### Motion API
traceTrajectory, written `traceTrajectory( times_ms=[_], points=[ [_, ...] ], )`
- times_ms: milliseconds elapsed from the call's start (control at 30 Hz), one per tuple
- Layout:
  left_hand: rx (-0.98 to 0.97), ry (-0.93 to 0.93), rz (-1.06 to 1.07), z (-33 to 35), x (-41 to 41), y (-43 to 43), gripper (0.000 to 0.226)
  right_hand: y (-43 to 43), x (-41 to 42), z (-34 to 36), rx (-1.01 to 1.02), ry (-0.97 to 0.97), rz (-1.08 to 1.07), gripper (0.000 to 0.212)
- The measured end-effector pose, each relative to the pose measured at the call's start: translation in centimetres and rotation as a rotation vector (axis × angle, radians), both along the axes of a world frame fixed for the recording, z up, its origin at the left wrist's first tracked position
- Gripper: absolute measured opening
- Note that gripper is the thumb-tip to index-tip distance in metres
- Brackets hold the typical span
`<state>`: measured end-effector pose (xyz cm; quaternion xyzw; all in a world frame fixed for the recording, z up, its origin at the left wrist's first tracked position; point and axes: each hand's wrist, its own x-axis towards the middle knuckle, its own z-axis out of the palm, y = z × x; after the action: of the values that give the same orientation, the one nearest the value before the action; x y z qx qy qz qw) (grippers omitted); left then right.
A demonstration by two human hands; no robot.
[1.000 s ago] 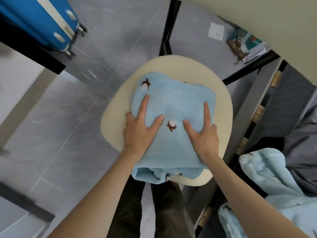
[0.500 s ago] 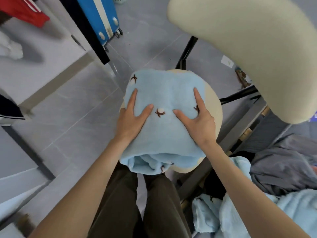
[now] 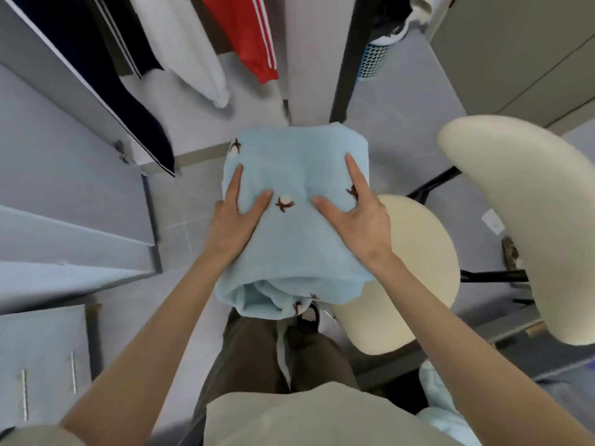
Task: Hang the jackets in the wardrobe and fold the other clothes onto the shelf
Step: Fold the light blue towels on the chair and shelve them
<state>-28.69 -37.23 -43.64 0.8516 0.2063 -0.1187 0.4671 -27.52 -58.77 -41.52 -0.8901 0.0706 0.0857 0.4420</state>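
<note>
Folded blue fleece garment (image 3: 296,162) is gripped at both sides by left hand (image 3: 235,220) and right hand (image 3: 357,217), long axis toward 12 o'clock. Wardrobe shelves (image 3: 64,220) lie at 9 o'clock, nearer the left hand.

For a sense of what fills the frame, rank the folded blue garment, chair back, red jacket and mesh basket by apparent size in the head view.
1. folded blue garment and chair back: about alike, both near the camera, so unranked.
2. red jacket, cut off by the top edge.
3. mesh basket, smallest.

Bedroom: wardrobe (image 3: 64,149), red jacket (image 3: 248,37) hanging (cream chair (image 3: 418,268) beside).
</note>
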Motion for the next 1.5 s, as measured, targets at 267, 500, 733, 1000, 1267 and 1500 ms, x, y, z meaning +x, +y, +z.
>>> traceTrajectory(
  times_ms=[267, 500, 733, 1000, 1267, 1500],
  points=[
    [0.014, -0.198, 0.176, 9.0, 3.3, 11.0, 0.076, 11.3, 6.7, 8.7, 0.041, -0.181, 0.198, 0.084],
    [0.06, -0.464, 0.156, 22.4, 10.5, 19.9, 0.077, 19.7, 14.0, 21.3, 0.101, -0.439, 0.214, 0.082],
    [0.048, -0.738, 0.113, 36.7, 16.4, 25.0, 0.08, 24.3, 19.5, 35.6, 0.142, -0.694, 0.213, 0.08],
    [0.087, -0.95, 0.063, 49.8, 23.3, 28.8, 0.082, 27.6, 26.2, 48.8, 0.189, -0.91, 0.226, 0.08],
    [0.183, -1.026, 0.079, 57.0, 33.2, 30.7, 0.083, 29.4, 37.1, 55.8, 0.2, -0.995, 0.278, 0.08],
    [0.156, -0.984, 0.116, 61.9, 44.2, 31.4, 0.09, 30.1, 49.5, 61.2, 0.143, -0.999, 0.293, 0.081]
  ],
)
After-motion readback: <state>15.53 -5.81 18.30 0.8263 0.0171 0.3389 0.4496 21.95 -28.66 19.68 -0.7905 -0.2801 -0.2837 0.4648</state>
